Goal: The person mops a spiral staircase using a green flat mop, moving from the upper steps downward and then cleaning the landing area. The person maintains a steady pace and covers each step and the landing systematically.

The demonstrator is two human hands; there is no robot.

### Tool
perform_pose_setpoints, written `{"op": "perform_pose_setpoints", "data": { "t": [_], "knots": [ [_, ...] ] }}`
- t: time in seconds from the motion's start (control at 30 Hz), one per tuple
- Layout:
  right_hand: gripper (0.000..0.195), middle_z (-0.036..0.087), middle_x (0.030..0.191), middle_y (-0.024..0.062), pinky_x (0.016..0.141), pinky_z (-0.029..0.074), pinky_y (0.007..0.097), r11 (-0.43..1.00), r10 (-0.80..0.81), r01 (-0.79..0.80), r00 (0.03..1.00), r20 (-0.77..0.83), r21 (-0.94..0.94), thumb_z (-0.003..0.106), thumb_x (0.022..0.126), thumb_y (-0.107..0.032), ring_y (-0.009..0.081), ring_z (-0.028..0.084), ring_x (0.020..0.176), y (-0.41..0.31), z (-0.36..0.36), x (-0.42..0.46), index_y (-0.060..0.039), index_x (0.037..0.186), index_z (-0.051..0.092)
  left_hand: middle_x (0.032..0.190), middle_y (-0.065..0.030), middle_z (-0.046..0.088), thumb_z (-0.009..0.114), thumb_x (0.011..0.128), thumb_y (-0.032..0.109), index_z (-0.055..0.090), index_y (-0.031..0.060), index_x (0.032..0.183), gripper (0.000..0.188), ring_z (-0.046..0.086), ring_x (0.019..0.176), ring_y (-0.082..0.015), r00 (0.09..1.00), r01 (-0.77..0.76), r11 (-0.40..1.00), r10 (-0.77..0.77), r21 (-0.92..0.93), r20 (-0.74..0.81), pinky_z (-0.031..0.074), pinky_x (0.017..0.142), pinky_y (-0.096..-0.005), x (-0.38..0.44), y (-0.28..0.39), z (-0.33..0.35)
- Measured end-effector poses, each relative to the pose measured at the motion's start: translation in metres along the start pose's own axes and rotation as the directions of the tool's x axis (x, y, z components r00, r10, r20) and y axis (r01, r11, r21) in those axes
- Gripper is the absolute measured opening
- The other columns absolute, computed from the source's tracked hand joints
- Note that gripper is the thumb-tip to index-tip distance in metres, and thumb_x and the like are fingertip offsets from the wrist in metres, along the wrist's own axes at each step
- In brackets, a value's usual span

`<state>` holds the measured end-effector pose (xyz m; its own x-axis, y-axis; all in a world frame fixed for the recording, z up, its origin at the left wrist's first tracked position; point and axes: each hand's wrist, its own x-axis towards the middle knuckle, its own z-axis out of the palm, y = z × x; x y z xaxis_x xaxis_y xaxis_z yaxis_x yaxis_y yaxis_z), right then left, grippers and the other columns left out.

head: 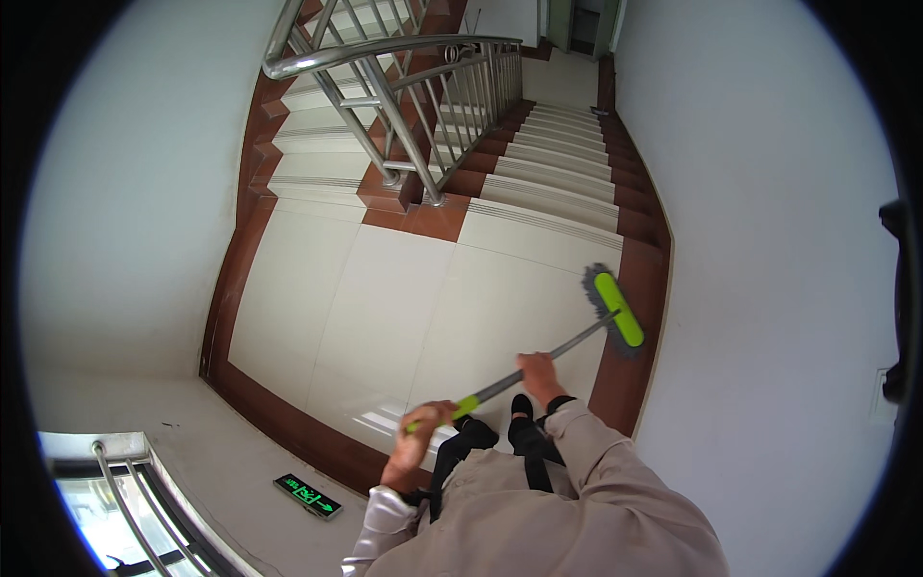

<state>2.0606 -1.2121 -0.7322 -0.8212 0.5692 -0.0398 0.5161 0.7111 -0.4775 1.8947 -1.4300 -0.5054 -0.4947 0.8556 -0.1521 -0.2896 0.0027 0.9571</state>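
A mop with a bright green head and grey fringe rests on the landing floor at the right, partly over the red-brown border tiles. Its grey pole slants down and left to a green grip. My left hand is closed around the green grip at the pole's upper end. Farther along, my right hand holds the grey part of the pole, nearer the mop head. Below the hands stand my feet in black shoes on pale, glossy floor tiles.
Stairs with pale treads start at the landing's far right edge; another flight is at the left. Between them stands a stainless steel railing. White walls flank both sides. A barred window and a lit green exit sign are lower left.
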Motion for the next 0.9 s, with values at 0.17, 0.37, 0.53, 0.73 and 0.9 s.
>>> {"op": "perform_pose_setpoints", "data": {
  "t": [0.17, 0.37, 0.53, 0.73, 0.9],
  "knots": [
    [0.011, 0.063, 0.072, 0.0091, 0.077, 0.044, 0.0510, 0.996, 0.036, -0.031, 0.998, 0.060, -0.083, 0.059, 0.072, -0.004, 0.0351, 0.063, 0.084, 0.023, -0.007, -0.018, -0.0123, 0.078, 0.058, 0.088, -0.0097, 0.064, 0.053, 0.097, 0.016, 0.062, -0.0003, 0.078, 0.027, 0.061, 0.099, -0.0246, 0.986, 0.165, 0.986, -0.165, -0.007, -0.023, 0.044, 0.099, -0.0399, -0.009, -0.012, 0.017],
    [0.009, 0.057, 0.063, 0.0148, 0.058, 0.043, 0.0547, 0.903, -0.229, 0.205, 0.973, 0.018, 0.377, 0.060, 0.071, -0.011, 0.0401, 0.060, 0.063, -0.116, 0.039, 0.010, -0.0102, 0.076, 0.053, 0.068, -0.0077, 0.055, 0.058, 0.090, 0.016, 0.052, 0.0029, 0.064, 0.030, 0.060, 0.070, -0.0255, 0.889, -0.146, 0.936, 0.266, 0.319, -0.373, 0.051, 0.078, -0.0473, -0.048, 0.075, -0.050],
    [0.012, 0.064, 0.071, 0.0133, 0.063, 0.048, 0.0515, 0.809, -0.429, 0.258, 0.874, 0.230, 0.528, 0.061, 0.076, -0.011, 0.0378, 0.065, 0.072, -0.239, 0.009, 0.022, -0.0119, 0.086, 0.055, 0.047, -0.0002, 0.027, 0.038, 0.102, 0.029, 0.031, 0.0148, 0.060, 0.045, 0.029, 0.044, -0.0157, 0.776, -0.359, 0.933, 0.303, 0.008, -0.553, 0.032, 0.050, -0.0348, -0.092, 0.159, -0.078],
    [0.012, 0.062, 0.070, 0.0113, 0.064, 0.047, 0.0508, 0.818, -0.269, 0.190, 0.961, 0.069, 0.543, 0.059, 0.077, -0.011, 0.0380, 0.063, 0.072, -0.202, -0.007, 0.023, -0.0141, 0.087, 0.053, 0.045, 0.0005, 0.024, 0.036, 0.102, 0.027, 0.027, 0.0167, 0.060, 0.045, 0.024, 0.040, -0.0144, 0.858, -0.346, 0.937, 0.292, -0.056, -0.423, 0.030, 0.046, -0.0331, -0.036, 0.165, -0.042],
    [0.012, 0.060, 0.066, 0.0128, 0.059, 0.047, 0.0517, 0.869, -0.030, 0.052, 0.998, -0.053, 0.492, 0.057, 0.076, -0.006, 0.0393, 0.063, 0.068, -0.114, -0.030, 0.008, -0.0134, 0.083, 0.051, 0.046, -0.0026, 0.031, 0.038, 0.100, 0.023, 0.034, 0.0111, 0.057, 0.045, 0.031, 0.041, -0.0168, 0.961, -0.215, 0.968, 0.187, -0.127, -0.202, 0.035, 0.049, -0.0367, 0.031, 0.133, 0.002]
  ]
}}
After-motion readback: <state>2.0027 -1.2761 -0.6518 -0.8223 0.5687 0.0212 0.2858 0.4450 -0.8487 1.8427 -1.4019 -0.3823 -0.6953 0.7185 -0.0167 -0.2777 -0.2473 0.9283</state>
